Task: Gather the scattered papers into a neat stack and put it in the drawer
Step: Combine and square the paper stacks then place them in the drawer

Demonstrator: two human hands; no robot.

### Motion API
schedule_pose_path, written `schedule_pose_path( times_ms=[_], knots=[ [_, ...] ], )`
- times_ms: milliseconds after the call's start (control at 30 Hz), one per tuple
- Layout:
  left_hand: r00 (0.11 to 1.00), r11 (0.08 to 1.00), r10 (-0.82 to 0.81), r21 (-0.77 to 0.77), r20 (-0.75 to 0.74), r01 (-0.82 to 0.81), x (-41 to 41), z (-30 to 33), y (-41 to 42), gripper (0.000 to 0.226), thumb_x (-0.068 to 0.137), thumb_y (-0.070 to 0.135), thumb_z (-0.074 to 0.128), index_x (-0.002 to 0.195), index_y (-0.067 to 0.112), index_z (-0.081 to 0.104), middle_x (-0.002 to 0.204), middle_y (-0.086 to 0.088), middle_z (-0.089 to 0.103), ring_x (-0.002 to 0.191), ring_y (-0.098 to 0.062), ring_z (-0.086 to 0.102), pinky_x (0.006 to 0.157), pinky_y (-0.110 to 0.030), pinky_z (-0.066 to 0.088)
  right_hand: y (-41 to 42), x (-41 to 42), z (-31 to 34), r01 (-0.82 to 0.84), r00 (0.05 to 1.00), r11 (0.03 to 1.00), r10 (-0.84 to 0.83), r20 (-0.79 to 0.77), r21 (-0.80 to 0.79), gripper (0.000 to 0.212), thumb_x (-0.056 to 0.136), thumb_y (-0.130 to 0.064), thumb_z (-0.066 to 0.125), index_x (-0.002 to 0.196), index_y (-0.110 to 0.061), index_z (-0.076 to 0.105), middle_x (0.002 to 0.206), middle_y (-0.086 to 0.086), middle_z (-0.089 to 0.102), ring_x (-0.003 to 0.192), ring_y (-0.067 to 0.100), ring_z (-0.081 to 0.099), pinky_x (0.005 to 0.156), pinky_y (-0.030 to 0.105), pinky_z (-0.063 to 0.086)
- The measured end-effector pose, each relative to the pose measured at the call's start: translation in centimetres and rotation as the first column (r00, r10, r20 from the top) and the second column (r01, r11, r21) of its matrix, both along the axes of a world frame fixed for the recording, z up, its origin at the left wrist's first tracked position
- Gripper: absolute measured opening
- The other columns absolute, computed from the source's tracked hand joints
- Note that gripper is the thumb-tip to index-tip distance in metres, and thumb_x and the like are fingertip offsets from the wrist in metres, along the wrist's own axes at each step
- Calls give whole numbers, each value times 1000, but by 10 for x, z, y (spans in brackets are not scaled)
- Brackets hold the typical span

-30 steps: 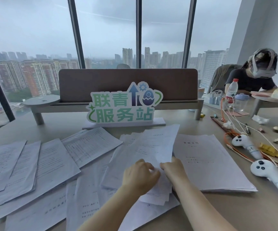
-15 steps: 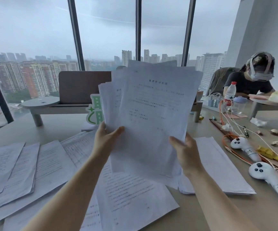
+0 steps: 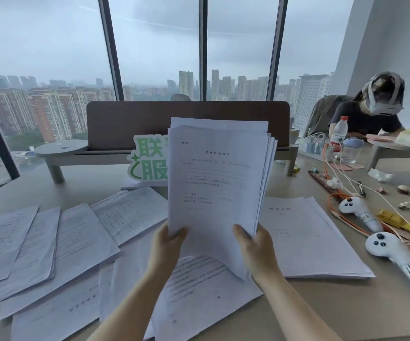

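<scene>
An upright bundle of white printed papers (image 3: 216, 183) stands above the table centre, its sheets roughly aligned and fanned a little at the right edge. My left hand (image 3: 167, 244) grips its lower left edge and my right hand (image 3: 255, 247) grips its lower right edge. More papers lie scattered flat on the beige table (image 3: 346, 311): several overlapping sheets at the left (image 3: 39, 247), some under my arms (image 3: 199, 291), and a squared pile at the right (image 3: 307, 237). No drawer is in view.
A green-and-white sign (image 3: 147, 158) stands behind the bundle before a brown divider (image 3: 130, 124). Two white controllers (image 3: 393, 257), orange cables and small items crowd the right side. A person with a headset (image 3: 376, 107) sits at the far right beside a water bottle (image 3: 338, 134).
The bundle went from lying on the table to being lifted upright. Since half a second ago it has come lower, its sheets are drawn together, and both hands have shifted to its bottom edges.
</scene>
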State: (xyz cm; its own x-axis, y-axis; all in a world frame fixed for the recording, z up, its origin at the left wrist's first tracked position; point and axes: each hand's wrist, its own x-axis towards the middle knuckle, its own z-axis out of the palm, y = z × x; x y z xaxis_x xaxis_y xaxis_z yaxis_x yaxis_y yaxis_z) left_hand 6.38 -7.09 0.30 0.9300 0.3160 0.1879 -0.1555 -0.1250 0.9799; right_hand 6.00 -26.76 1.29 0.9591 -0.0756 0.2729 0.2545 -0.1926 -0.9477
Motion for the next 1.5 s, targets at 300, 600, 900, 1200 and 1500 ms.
schedule_pose_path(
  times_ms=[300, 600, 900, 1200, 1500],
  knots=[
    [986, 981, -148, 111, -81, 157, 14, 26, -55, 15, 88, 9, 58, 100, 16, 64, 96, -5, 69, 87, -23, 64, 76, -37, 52, -66, 24, 41, 261, 958, 937, -281, -58, -231, 7, 89, -15, 62, 93, -15, 67, 81, 2, 68, 77, 27, 63, 71, 37, 52],
    [866, 924, -371, -44, -336, 379, 12, 16, -135, 25, 87, 9, 45, 105, 17, 59, 98, -2, 65, 84, -19, 63, 50, -26, 54, -150, 33, 50, 179, 930, 822, -321, -180, -540, 9, 90, -16, 63, 96, -18, 56, 108, 4, 68, 87, 29, 60, 77, 39, 48],
    [843, 912, -319, 101, -433, 398, 14, -2, -159, 22, 78, 16, 58, 95, 5, 67, 84, -10, 70, 57, -21, 58, 44, -24, 47, -180, 43, 35, 92, 878, 750, -371, -301, -655, 34, 88, -19, 66, 118, -4, 59, 113, 16, 63, 100, 36, 60, 84, 40, 49],
    [871, 845, -222, 359, -439, 396, 18, -6, -159, 17, 72, 22, 62, 78, 6, 65, 77, -7, 71, 55, -22, 62, 47, -25, 50, -189, 52, 7, 103, 847, 609, -469, -252, -786, 48, 76, -38, 67, 119, -20, 55, 107, 6, 63, 89, 26, 61, 59, 28, 44],
    [942, 781, 2, 589, -335, 207, 5, 1, -111, 33, 77, 39, 56, 106, 24, 64, 94, 3, 67, 79, -16, 62, 63, -23, 42, -134, 41, -1, 253, 909, 509, -417, 22, -823, 38, 91, -31, 59, 126, -18, 59, 124, 10, 54, 118, 31, 48, 87, 38, 47]
  ],
)
